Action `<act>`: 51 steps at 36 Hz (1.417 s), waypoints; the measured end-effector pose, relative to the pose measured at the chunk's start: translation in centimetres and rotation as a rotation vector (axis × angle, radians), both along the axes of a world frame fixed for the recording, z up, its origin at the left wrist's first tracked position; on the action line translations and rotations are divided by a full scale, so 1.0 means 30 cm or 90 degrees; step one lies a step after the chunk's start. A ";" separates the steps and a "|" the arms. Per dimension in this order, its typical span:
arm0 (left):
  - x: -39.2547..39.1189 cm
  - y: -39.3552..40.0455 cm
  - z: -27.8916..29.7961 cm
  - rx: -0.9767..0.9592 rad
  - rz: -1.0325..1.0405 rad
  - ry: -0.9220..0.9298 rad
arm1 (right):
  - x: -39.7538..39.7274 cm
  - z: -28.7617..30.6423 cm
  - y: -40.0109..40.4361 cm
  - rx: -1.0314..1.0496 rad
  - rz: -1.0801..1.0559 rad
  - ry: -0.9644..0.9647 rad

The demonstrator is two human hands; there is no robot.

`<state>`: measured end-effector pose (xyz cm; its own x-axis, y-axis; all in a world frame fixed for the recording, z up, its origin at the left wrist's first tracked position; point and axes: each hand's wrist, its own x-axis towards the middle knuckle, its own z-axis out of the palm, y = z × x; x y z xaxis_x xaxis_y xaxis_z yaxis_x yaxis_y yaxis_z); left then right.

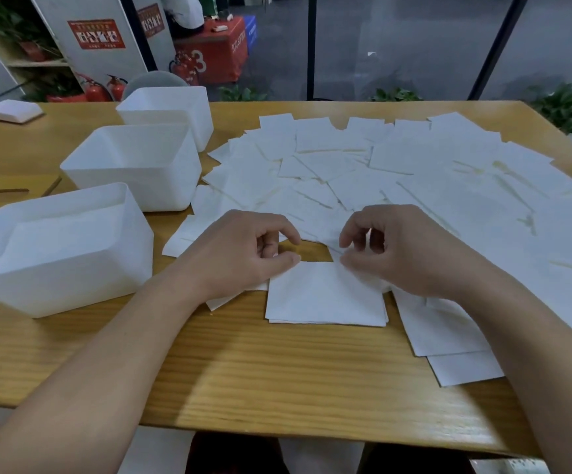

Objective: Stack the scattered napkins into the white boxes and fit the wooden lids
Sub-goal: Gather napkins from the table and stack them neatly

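Centre of frame: small neat stack of napkins (325, 295) flat on the wooden table (243, 371), edges roughly squared.

Left hand (243, 254): fingers curled, thumb tip pressing the stack's upper left corner; pinch loosely closed on that corner, grip not firm enough to call. Right hand (411, 251): fingers bent, thumb and forefinger close together at the stack's upper right corner; cannot tell whether a sheet is actually held.

Upper centre to right edge: scattered napkins (397, 172) in a wide overlapping sheet, reaching from just behind both hands to the far table edge and down the right side. Two loose napkins (448, 336) lower right, overlapping, partly under the right forearm. One more napkin corner (223, 299) showing under the left wrist.

Left side, in a diagonal row: three white boxes, all open-topped.
- Near box (62, 254), lower left: holds a layer of napkins, well below the rim.
- Middle box (134, 165): contents not readable.
- Far box (171, 114), upper left: contents not readable.

Wooden lid (7, 193) with a slot cut in it, flat on the table at the left edge, partly hidden behind the near and middle boxes.

Upper left corner: white device with cables (14, 111) on the table. Beyond the table: red fire extinguishers (106, 88) and green plants (565, 107).
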<state>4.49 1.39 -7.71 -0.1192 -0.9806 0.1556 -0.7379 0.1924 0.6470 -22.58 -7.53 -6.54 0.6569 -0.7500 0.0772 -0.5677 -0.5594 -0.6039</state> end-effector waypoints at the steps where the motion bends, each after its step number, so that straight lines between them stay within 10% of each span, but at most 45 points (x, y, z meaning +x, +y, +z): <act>1: 0.002 -0.002 0.000 -0.015 0.008 -0.004 | 0.009 -0.006 0.004 -0.030 -0.012 -0.007; 26: -0.023 -0.022 -0.036 -0.036 0.046 0.011 | 0.159 -0.091 0.016 -0.276 -0.049 0.142; 41: -0.098 -0.005 0.011 0.023 -0.069 0.301 | 0.128 -0.036 0.028 0.003 0.017 -0.248; 51: -0.049 -0.025 0.020 -0.077 0.115 0.468 | 0.084 -0.017 0.005 -0.035 0.007 -0.343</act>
